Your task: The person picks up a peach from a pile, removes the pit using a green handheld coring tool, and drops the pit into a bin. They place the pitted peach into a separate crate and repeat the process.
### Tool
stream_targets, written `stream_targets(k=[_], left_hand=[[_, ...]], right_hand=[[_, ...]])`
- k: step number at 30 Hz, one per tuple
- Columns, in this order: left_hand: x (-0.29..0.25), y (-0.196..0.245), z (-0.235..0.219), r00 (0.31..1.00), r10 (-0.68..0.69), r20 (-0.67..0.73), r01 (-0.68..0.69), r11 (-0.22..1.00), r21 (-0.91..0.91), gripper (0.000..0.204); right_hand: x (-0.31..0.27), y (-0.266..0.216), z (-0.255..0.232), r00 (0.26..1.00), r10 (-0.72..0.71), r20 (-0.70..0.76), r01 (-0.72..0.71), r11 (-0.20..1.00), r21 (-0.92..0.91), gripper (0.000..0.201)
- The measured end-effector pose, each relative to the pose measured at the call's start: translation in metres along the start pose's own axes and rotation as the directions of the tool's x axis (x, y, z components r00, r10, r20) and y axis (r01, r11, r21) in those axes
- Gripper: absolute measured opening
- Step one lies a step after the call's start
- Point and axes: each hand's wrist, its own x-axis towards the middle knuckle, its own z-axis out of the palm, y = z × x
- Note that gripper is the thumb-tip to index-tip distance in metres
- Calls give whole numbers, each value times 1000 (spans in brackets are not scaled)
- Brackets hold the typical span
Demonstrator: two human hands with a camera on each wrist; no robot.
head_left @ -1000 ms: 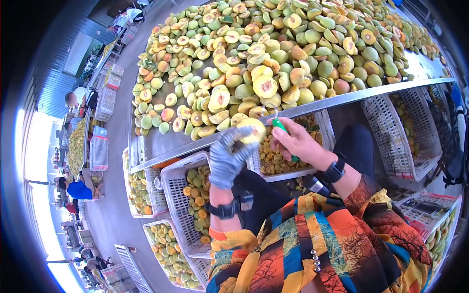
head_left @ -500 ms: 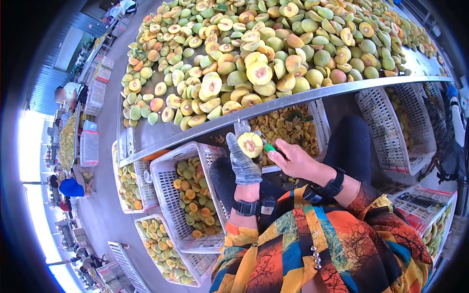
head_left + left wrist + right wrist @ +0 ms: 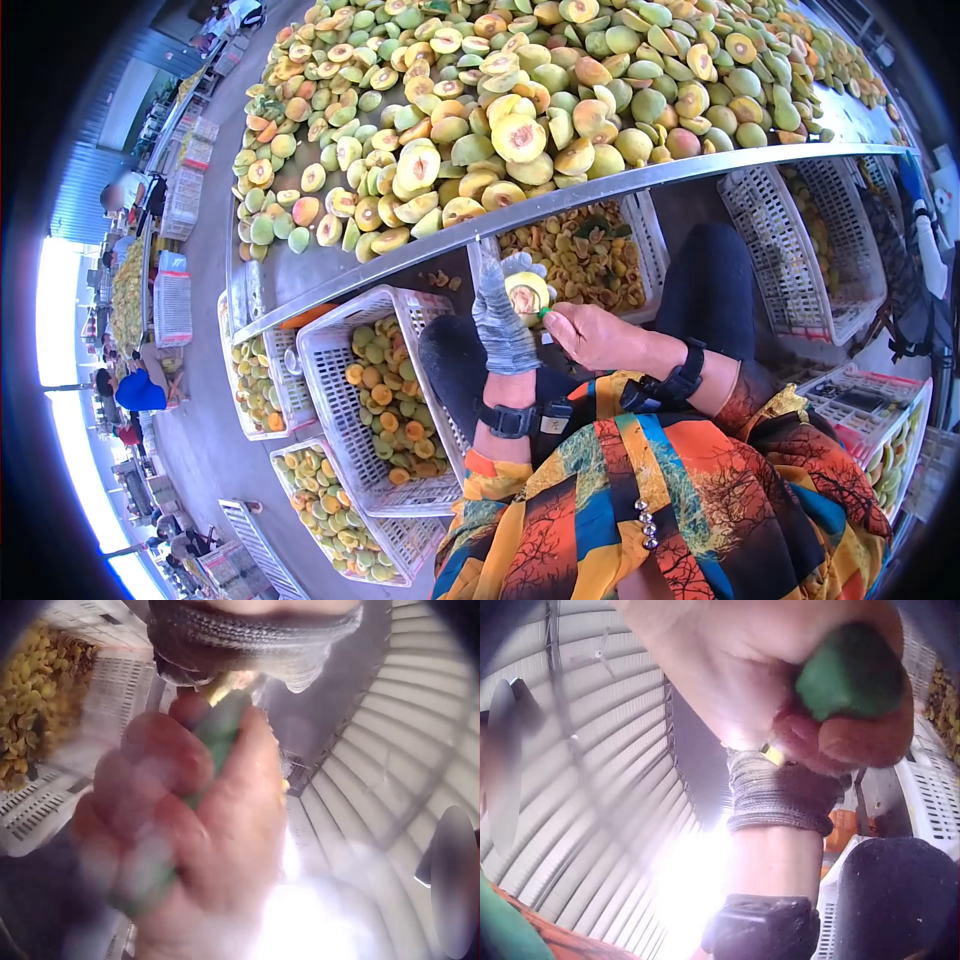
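Note:
In the head view my gloved left hand (image 3: pixel 505 325) holds a cut fruit half (image 3: pixel 526 296), its pit side facing up toward the camera. My bare right hand (image 3: pixel 600 337) is closed round a green-handled tool (image 3: pixel 545 312), whose front end meets the fruit's right edge. The tool's working tip cannot be made out. In the left wrist view the right fingers wrap the green handle (image 3: pixel 217 735) just below the grey glove (image 3: pixel 247 645). The right wrist view shows the butt of the handle (image 3: pixel 851 671) sticking out of the fist.
A metal table (image 3: pixel 590 187) heaped with halved fruit stands in front. Under its edge is a crate (image 3: pixel 655 245) of small pieces. Crates (image 3: pixel 312 375) of fruit stand at the left, others (image 3: pixel 735 200) at the right. People work at tables at far left.
Both hands have come back from the table edge toward the body and lower. The tool has moved from beside the fruit to its edge, and the left hand has turned the cut face up.

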Motion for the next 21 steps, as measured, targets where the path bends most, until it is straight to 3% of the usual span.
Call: stream_targets(k=[1,3,5,6,8,10,12,14,15,16,17,19,21], left_hand=[[0,5,4,998,-43,45,44,999,-13,43],[-3,17,12,991,-133,-22,133,991,28,33],[0,25,3,941,-315,123,277,927,253,35],[-2,25,1,955,-248,165,165,902,400,33],[2,29,-1,934,-329,140,252,884,394,33],[2,28,-1,906,-406,117,336,860,385,34],[-1,22,-3,941,-292,173,246,938,246,36],[-1,16,-8,942,-266,203,215,946,241,36],[-1,13,-11,942,-239,236,183,954,236,37],[1,11,-13,942,-240,235,184,954,236,37],[2,9,-16,930,-268,250,222,955,199,37],[1,8,-13,919,-292,266,255,953,164,38],[-4,5,-3,929,-268,253,285,958,-30,40]], right_hand=[[0,1,-1,1000,4,-2,-4,1000,-1,34],[0,5,-2,995,-65,78,72,993,-89,34],[5,17,1,992,-90,89,102,984,-144,35],[8,24,4,982,-165,88,179,965,-193,36],[7,17,4,966,-239,95,255,937,-238,37],[0,6,1,981,43,189,-45,999,5,42],[-1,4,-1,963,86,255,-116,988,104,43],[-3,6,-2,938,125,322,-195,961,195,44],[-4,7,-2,903,154,401,-301,893,335,45],[-4,9,-2,861,165,481,-406,793,454,46],[-4,10,-1,860,166,482,-407,793,453,46],[-2,14,0,801,163,576,-526,652,547,46],[0,17,4,791,115,601,-539,595,596,47]])
